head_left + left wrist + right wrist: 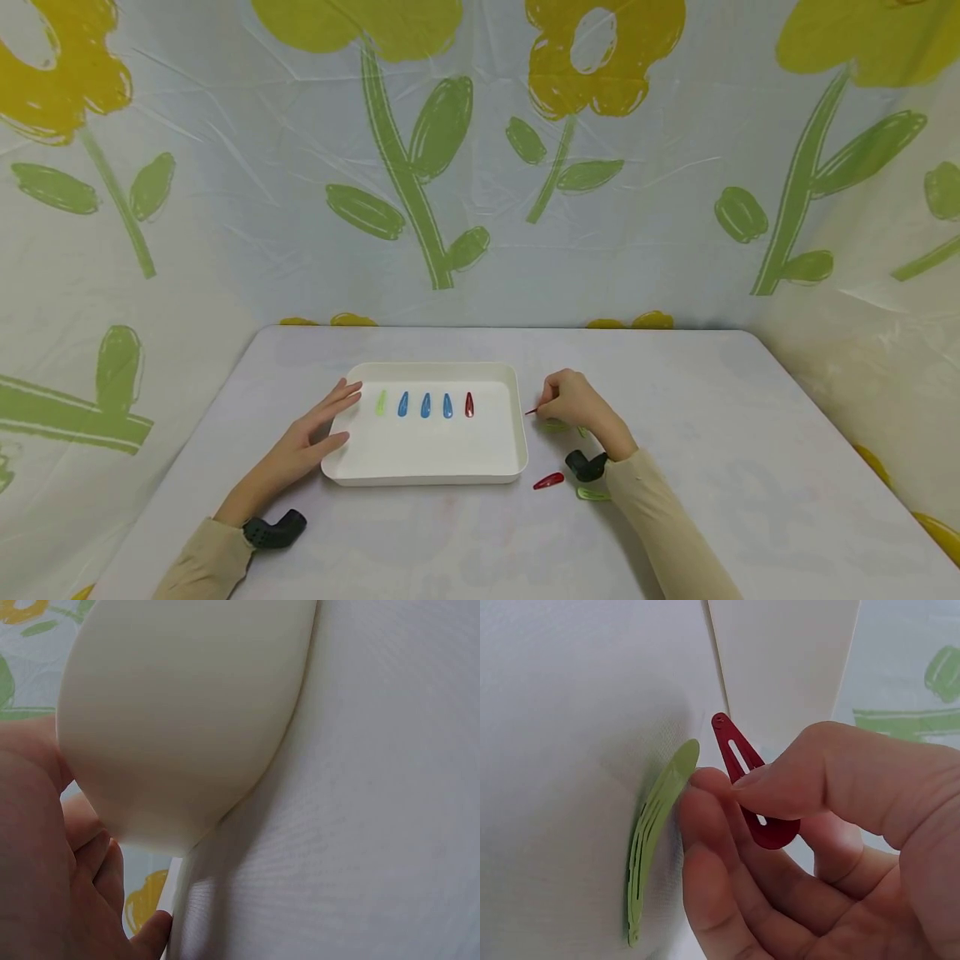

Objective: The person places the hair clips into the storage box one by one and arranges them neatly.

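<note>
A red snap hair clip (769,831) is pinched between the thumb and fingers of my right hand (573,402), just off the tray's right side. Below that hand, a green hair clip (654,825) lies on the table. My left hand (307,442) rests on the left rim of the white tray (427,481), its fingers spread and fairly straight. Inside the tray a row of clips runs left to right: a green clip (381,402), several blue clips (426,406) and a red clip (469,405).
Near the right forearm lie another red clip (548,481) and a green clip (593,494). More green clips are partly hidden under the right hand. A flower-print cloth (480,250) hangs behind the white table (705,375). Each wrist wears a black device (276,530).
</note>
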The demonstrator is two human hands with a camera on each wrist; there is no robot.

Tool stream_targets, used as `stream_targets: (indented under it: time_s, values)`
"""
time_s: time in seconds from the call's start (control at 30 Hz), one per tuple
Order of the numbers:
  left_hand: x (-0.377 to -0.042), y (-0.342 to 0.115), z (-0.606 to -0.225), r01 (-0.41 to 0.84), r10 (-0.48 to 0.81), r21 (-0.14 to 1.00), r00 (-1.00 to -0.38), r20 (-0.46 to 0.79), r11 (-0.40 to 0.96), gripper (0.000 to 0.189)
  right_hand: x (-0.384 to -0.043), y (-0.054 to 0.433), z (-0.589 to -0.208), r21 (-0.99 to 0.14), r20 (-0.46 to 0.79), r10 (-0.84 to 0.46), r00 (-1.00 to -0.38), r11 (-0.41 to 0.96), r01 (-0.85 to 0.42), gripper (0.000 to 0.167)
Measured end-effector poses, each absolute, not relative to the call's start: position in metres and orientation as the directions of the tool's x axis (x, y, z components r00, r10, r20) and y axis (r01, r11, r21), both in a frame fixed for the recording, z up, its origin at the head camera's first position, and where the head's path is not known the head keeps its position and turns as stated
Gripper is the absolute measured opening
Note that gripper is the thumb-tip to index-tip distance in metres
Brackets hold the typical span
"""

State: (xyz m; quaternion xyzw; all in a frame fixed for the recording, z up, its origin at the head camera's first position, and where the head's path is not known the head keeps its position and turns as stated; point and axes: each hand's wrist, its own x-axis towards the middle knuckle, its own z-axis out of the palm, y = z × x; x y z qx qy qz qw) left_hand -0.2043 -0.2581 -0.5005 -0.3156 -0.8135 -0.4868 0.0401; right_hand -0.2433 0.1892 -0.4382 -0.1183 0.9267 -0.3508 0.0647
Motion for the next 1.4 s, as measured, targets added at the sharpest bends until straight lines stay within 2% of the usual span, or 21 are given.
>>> stream_targets:
  time_s: [0.5, 0.87, 1.1, 1.4]
  values:
    - [-0.2050, -0.2587, -0.5020, 0.552, 0.470, 0.768, -0.799, 0.375, 0.325, 0.057, -0.2426, 0.1896, -0.4367, -0.692, -0.061, -0.270, -0.961, 0.706, -0.154, 0.021]
    - [-0.2049, -0.2584, -0.5024, 0.556, 0.471, 0.765, -0.796, 0.380, 0.324, 0.057, -0.2420, 0.1898, -0.4334, -0.686, -0.075, -0.253, -0.964, 0.715, -0.134, 0.011]
    - [-0.2057, -0.2584, -0.5023, 0.558, 0.478, 0.766, -0.793, 0.378, 0.320, 0.059, -0.2431, 0.1924, -0.4346, -0.755, -0.052, -0.277, -0.959, 0.640, -0.144, 0.009]
    - [-0.2044, -0.2575, -0.4997, 0.554, 0.480, 0.770, -0.793, 0.375, 0.315, 0.059, -0.2429, 0.1896, -0.4319, -0.849, -0.072, -0.226, -0.971, 0.526, -0.059, 0.015]
